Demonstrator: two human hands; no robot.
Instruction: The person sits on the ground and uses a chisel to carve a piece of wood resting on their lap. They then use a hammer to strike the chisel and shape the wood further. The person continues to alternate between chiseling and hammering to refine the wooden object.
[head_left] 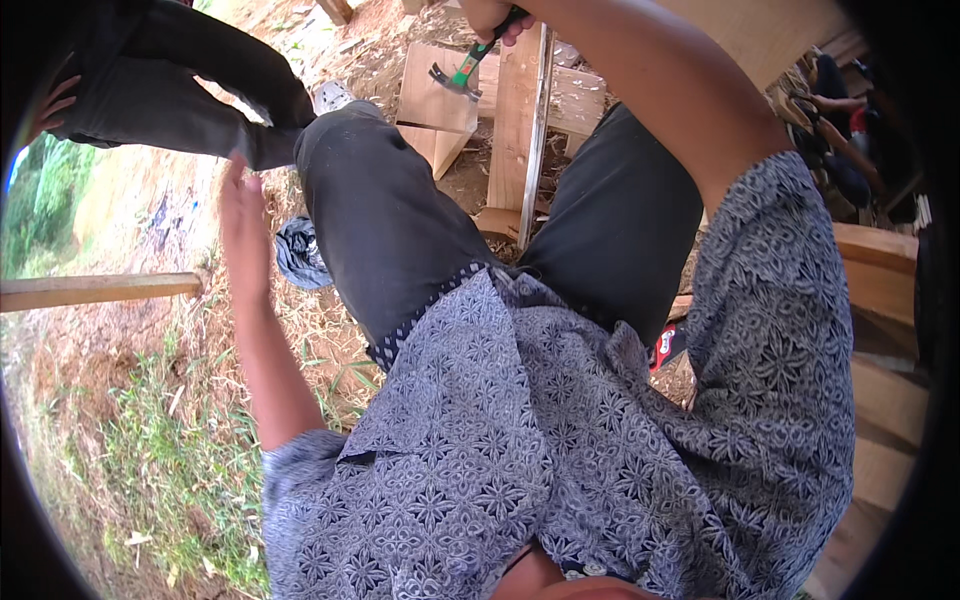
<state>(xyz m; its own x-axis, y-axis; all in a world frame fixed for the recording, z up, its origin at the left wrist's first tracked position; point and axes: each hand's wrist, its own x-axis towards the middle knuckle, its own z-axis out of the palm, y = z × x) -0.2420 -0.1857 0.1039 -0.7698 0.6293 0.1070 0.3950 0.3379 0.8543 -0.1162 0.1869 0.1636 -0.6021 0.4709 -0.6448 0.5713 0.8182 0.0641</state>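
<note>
At the top, my right hand grips the black end of a claw hammer with a green and black handle. The hammer's head hangs over a short, flat wooden board, and I cannot tell whether they touch. Beside it, a long wooden plank runs between my knees, with a thin, metallic-looking strip along its right edge. My left hand, slightly blurred, is raised left of my knee. Its fingers look stretched out, and nothing shows in it.
Another person's dark-trousered leg and hand are at upper left. A black plastic bag lies beside my left leg. A wooden pole juts in from the left. Stacked timber and a red-and-black object are at right.
</note>
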